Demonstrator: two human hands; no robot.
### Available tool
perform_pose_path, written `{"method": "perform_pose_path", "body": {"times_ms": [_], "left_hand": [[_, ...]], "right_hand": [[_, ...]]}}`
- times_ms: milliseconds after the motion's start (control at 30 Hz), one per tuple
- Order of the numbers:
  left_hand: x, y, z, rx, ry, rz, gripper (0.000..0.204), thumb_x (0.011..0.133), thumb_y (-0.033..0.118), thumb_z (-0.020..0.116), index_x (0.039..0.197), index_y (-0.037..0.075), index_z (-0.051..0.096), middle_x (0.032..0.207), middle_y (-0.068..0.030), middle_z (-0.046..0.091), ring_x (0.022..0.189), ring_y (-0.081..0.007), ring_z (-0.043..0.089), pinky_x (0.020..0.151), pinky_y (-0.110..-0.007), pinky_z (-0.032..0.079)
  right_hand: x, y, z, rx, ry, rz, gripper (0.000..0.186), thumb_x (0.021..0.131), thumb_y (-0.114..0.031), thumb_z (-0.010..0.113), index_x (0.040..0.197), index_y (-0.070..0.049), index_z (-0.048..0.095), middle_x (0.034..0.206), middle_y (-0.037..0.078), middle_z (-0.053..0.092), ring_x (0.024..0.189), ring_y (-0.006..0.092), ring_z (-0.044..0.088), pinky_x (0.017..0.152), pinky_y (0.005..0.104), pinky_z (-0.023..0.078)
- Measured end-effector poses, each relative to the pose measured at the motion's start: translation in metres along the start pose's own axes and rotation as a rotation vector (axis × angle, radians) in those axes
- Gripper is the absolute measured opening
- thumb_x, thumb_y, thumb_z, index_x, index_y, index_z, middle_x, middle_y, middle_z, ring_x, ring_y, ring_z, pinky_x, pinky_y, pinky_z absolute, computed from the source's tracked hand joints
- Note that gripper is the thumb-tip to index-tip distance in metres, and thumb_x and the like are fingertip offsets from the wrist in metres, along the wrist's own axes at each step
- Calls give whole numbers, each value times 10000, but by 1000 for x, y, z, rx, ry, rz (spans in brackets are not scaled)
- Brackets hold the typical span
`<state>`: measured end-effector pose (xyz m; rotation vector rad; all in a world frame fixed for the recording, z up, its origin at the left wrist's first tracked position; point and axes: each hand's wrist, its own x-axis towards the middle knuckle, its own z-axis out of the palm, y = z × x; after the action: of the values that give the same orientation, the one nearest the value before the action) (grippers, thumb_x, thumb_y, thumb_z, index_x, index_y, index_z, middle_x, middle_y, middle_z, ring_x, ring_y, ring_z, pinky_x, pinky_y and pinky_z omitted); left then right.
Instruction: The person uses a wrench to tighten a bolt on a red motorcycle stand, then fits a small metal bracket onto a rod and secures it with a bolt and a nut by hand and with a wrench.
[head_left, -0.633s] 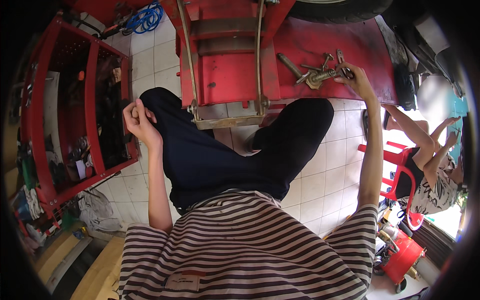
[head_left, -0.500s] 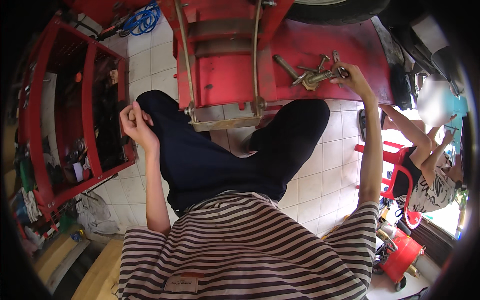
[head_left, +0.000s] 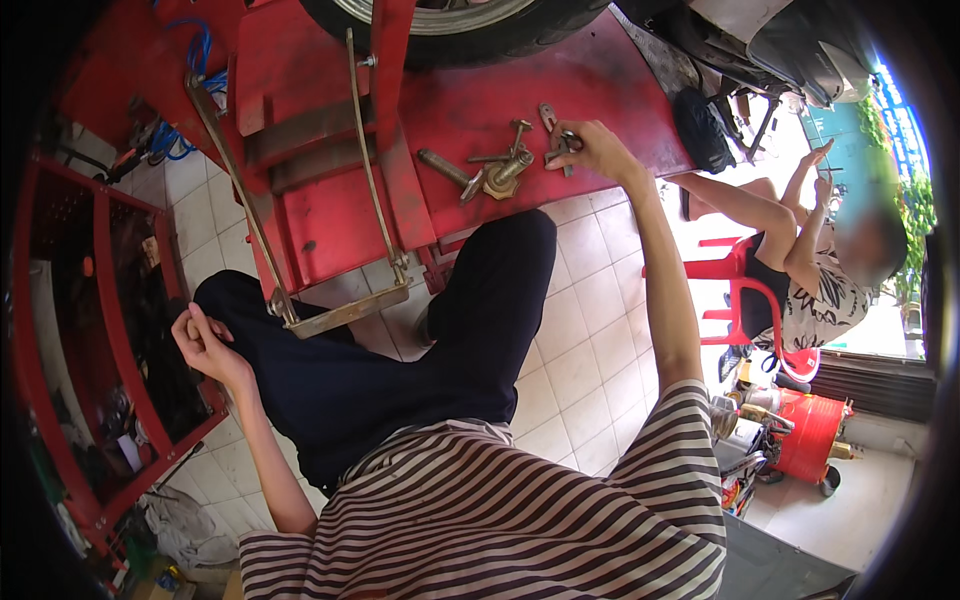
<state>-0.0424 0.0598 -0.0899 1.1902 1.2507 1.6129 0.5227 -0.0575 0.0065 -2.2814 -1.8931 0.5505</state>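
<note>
My right hand is over the right side of a red metal lift platform, its thumb and fingers pinched on a small metal part that the fingers partly hide. Just left of it lie greasy metal parts: a thick bolt-like rod and a flanged metal piece. A flat metal plate lies behind the fingertips. My left hand hovers by my left knee with its fingers curled in; whether anything is inside cannot be seen.
A tyre stands on the platform's far side. A metal bar frame juts toward my knees. At left is a red shelf rack. A person sits on a red chair at right, near a red tank.
My view has swung to the right, so the platform and parts appear further left. My right hand remains beside the metal parts; my left stays curled near the knee.
</note>
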Motion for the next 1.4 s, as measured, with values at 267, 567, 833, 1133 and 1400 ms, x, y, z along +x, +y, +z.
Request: {"method": "perform_pose_path", "body": {"times_ms": [267,567,833,1133,1400], "left_hand": [[-1,2,3,14,-10,14,164,1006,190,618,996,37,559,619,40,416,516,-25,384,449,-202,283],[1,-1,3,4,0,32,148,1004,166,620,973,45,540,616,46,399,518,-15,375,429,-192,291],[-1,2,5,-5,-12,-3,180,1014,195,607,936,51,530,606,42,405,500,-20,366,429,-193,291],[2,8,9,-19,-14,-55,174,1022,176,590,937,53,502,606,42,422,490,-16,386,424,-194,315],[0,10,3,-11,-5,-62,183,1026,193,586,946,50,506,609,44,414,499,-16,393,428,-193,318]], "right_hand": [[-3,3,7,34,33,5,445,717,-396,841,951,-69,649,710,113,637,748,297,641,656,422,452],[-4,-11,4,-19,23,73,583,722,-475,823,1067,-38,650,740,164,638,793,361,653,688,462,464],[-9,-14,12,71,118,38,448,819,-410,770,1058,-58,630,760,173,624,755,375,624,685,442,458],[-39,-74,-13,81,323,17,234,884,-233,713,986,-43,622,884,137,624,752,332,600,669,393,451],[-43,-96,-22,90,560,-91,215,1013,-179,528,1038,21,602,886,183,563,740,354,548,685,401,435]]}}
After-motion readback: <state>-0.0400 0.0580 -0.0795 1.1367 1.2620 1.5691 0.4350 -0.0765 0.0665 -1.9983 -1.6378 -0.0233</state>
